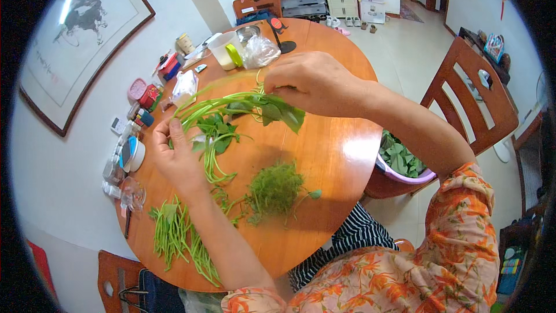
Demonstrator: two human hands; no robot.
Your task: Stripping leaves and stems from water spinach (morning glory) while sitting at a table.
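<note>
My left hand (178,152) grips a bunch of long green leafy-vegetable stems (208,106) above the round wooden table (323,152). Leaves at the bunch's far end droop below my right hand (315,84). Its fingers are pinched together on a thin green strand (259,79), partly blurred. Under the bunch, more leafy stems (219,132) lie on the tabletop. A tangled heap of fine green fibres (276,189) sits nearer to me. To the left of it, bare green stems (173,230) are piled, partly hidden by my left forearm.
A purple-rimmed basin of green leaves (402,156) rests on a chair at the right. Along the table's far and left sides stand a plastic measuring jug (225,50), a clear plastic bag (260,52), a black stand (286,46), a white container (134,154) and several jars.
</note>
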